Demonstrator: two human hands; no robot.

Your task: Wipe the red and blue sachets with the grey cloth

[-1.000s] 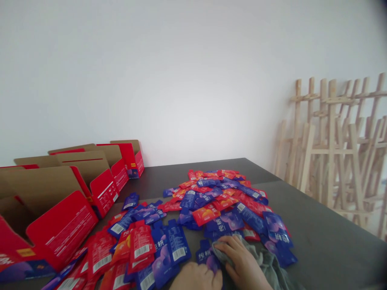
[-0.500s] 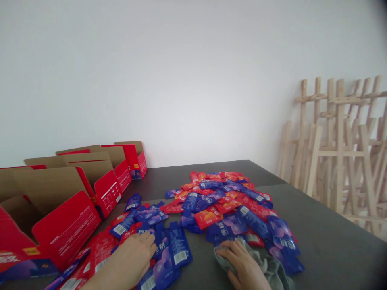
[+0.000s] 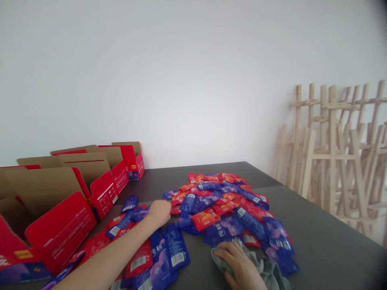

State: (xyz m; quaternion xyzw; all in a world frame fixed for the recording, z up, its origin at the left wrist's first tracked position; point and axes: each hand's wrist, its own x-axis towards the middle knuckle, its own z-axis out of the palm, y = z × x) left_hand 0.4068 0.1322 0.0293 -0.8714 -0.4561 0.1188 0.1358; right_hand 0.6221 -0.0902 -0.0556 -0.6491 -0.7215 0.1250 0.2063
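Reaching, left hand [image 3: 160, 212]: stretched forward to the left fringe of the far heap [image 3: 217, 201]; grip bunched, cannot tell whether around a pouch.
Right hand [image 3: 238, 264]: lower on the counter [image 3: 320, 237], grip curled over a grey-green cloth [image 3: 273, 270].
Pouches, far heap: red and blue, spread from mid-counter toward the far edge, well in from the right edge.
Pouches, near heap [image 3: 142, 257]: red and blue, partly under the left forearm [image 3: 121, 253].
Boxes [image 3: 60, 233]: red, flaps raised, ranged along the counter's left side.
Risk, forearm: liable, if dropped, to scatter the near heap.
Risk, cloth: liable, if pushed rightward, to drag nearby blue pouches toward the counter's right edge.
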